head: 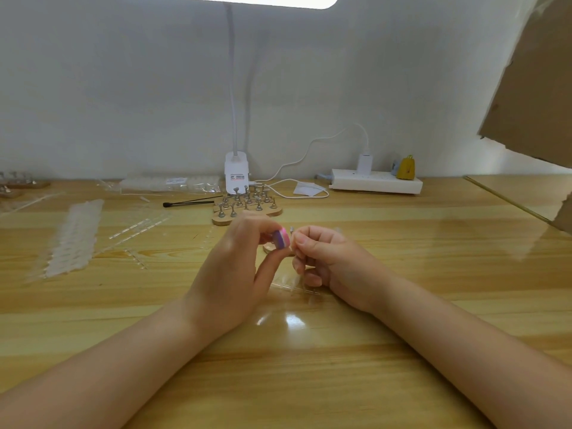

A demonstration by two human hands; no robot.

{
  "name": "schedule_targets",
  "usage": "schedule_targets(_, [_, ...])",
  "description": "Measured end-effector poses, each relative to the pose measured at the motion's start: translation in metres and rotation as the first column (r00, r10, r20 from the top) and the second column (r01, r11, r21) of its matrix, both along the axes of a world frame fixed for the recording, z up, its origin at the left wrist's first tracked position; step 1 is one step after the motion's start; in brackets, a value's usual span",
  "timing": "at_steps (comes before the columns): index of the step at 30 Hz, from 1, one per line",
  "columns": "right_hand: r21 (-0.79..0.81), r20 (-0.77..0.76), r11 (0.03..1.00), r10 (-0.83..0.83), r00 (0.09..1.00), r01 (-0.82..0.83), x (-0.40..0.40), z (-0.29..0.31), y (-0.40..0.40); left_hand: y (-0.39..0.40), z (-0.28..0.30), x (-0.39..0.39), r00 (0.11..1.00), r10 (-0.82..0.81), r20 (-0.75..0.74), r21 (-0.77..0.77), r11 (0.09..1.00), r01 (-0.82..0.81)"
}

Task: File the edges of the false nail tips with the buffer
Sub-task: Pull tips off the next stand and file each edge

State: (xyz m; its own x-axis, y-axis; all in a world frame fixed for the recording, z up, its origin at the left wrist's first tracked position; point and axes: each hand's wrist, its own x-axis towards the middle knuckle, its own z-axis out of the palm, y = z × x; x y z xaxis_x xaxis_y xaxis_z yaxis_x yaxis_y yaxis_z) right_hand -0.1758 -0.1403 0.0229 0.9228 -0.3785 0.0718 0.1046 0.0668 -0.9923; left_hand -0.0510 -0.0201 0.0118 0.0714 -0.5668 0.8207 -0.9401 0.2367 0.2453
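My left hand (238, 267) pinches a small pink, white and purple buffer block (282, 239) between thumb and fingers, above the wooden table (309, 351). Right beside it, my right hand (322, 258) pinches a small metal nail stand (292, 231) whose top pokes up next to the buffer. The clear nail tip on it is too small and blurred to make out. A clear strip of nail tips (294, 286) lies on the table under my right fingers.
A wooden base with several metal nail stands (247, 202) sits behind my hands, in front of the white lamp base (236, 174). Clear nail-tip strips (74, 236) lie at left. A black-tipped tool (188, 203), a white power strip (376, 182) and cardboard (532, 88) are around.
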Motion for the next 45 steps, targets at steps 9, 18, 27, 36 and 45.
schedule_targets(9, [0.007,0.008,1.000,-0.001,1.000,0.001,0.0007,-0.0015,-0.0018,0.0007,-0.0005,-0.0009,0.999,-0.009,-0.041,0.040,0.999,0.010])
schedule_targets(18, [0.007,0.027,1.000,-0.011,1.000,0.010,0.0007,-0.0025,-0.0028,-0.0005,-0.0033,0.0022,0.999,-0.002,-0.048,0.052,0.999,0.004])
schedule_targets(27, [0.016,0.020,0.999,-0.030,0.999,0.030,0.0016,-0.0038,-0.0034,-0.0001,-0.0038,0.0026,0.998,0.026,-0.055,0.042,0.999,-0.024])
schedule_targets(36, [0.018,0.002,0.998,-0.063,0.998,0.063,0.0026,-0.0039,-0.0037,-0.0006,-0.0048,0.0039,0.994,0.013,-0.106,0.021,1.000,-0.010])
schedule_targets(45, [0.102,0.009,0.988,-0.115,0.993,0.114,0.0032,-0.0036,-0.0042,-0.0007,-0.0044,0.0028,0.994,-0.015,-0.113,-0.051,0.999,0.009])
